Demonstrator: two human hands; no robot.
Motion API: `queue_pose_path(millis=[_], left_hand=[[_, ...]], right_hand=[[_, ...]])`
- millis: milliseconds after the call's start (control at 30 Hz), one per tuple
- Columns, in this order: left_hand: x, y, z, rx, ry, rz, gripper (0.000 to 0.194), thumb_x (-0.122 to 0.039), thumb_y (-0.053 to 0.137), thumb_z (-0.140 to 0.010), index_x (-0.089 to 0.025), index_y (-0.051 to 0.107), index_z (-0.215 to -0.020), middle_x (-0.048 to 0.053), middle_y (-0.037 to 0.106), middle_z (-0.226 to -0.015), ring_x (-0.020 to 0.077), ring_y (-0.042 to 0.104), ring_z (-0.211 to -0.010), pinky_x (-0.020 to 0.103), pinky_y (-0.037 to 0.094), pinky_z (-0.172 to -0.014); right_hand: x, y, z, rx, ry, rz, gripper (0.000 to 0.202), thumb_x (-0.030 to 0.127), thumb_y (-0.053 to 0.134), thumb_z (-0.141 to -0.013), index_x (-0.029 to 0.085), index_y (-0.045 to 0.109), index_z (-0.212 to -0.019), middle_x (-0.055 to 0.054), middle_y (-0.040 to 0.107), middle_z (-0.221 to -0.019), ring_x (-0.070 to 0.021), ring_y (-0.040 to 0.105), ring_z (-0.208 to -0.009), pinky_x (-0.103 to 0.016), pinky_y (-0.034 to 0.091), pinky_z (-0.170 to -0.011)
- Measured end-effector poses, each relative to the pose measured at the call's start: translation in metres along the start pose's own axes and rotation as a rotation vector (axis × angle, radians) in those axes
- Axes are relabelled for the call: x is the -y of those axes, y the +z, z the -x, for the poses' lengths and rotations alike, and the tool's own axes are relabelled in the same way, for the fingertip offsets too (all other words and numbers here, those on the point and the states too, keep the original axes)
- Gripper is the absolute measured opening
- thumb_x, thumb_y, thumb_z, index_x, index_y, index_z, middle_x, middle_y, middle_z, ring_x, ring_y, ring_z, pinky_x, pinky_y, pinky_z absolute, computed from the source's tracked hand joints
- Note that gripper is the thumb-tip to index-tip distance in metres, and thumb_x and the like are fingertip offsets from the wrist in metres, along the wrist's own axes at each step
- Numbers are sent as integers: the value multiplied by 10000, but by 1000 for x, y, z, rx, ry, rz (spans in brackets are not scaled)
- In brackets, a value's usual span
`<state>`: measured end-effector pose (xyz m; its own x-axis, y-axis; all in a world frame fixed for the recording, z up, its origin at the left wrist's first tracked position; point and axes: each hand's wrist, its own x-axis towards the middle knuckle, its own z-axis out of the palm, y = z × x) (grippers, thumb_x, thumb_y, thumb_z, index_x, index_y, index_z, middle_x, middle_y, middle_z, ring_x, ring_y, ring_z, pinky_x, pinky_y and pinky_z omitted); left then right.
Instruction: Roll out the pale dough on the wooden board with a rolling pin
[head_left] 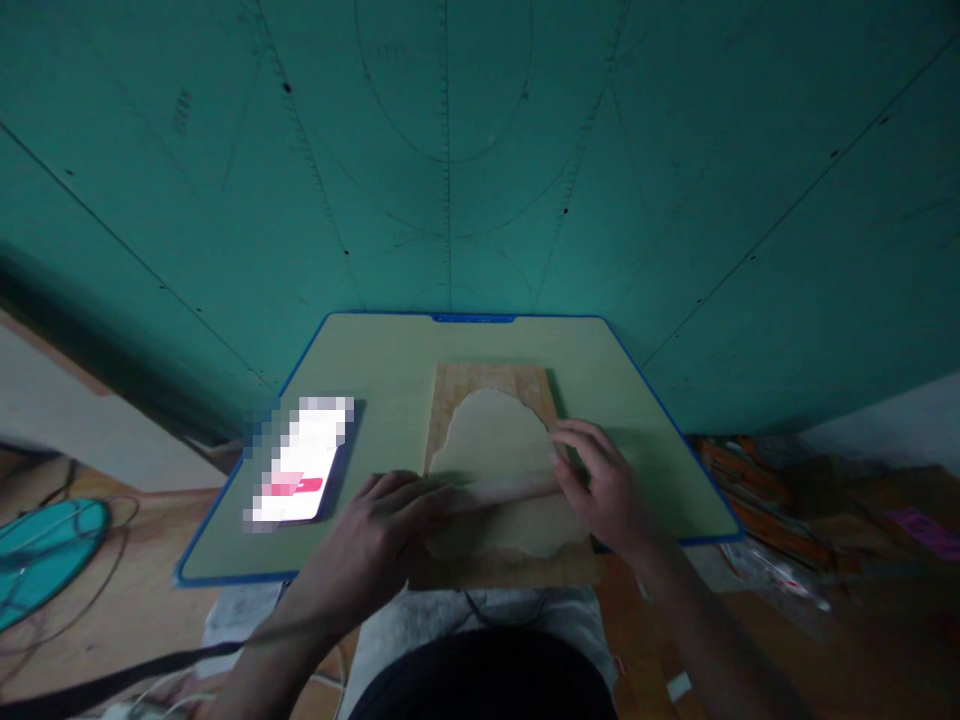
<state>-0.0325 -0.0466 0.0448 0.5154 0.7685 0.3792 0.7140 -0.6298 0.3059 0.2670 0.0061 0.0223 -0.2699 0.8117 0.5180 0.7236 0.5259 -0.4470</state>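
A broad, flattened sheet of dough (487, 435) covers most of a wooden board (491, 375). Across its middle lies a pale rolling pin (502, 490), its left end hidden under my left hand (390, 515). The fingers of that hand are bent over this end. At the board's right edge, my right hand (596, 475) has its thumb apart from the curved fingers, with the fingertips close to the dough's edge and the pin's right end. Whether those fingertips touch the dough is hard to make out.
The board stands on a light green table (382, 365) with a blue rim. To the left, a phone (300, 470) with a bright, partly blurred screen lies on it. A green wall (480, 200) rises behind. Cables and a turquoise round thing (52, 560) are on the floor.
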Motion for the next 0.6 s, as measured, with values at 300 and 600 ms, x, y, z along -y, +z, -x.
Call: queue_pose_path(millis=[300, 600], left_hand=[[-5, 37, -12, -10, -138, -288, 476, -247, 553, -975, -168, 545, -1444, 182, 639, -1422, 382, 577, -1336, 600, 459, -1067], [18, 38, -48, 39, -187, -302, 519, -473, 559, -1006, -193, 555, -1444, 156, 624, -1439, 419, 440, -1451, 650, 369, -1151]], right_hand=[[-15, 18, -17, 107, 41, 58, 340, 302, 423, -1012, 181, 644, -1239, -168, 669, -1295, -294, 628, -1236, -483, 517, -1061], [-37, 33, -70, 155, 62, 117, 293, 204, 449, -952, 189, 680, -1132, -135, 677, -1191, -276, 646, -1139, -441, 517, -1007]])
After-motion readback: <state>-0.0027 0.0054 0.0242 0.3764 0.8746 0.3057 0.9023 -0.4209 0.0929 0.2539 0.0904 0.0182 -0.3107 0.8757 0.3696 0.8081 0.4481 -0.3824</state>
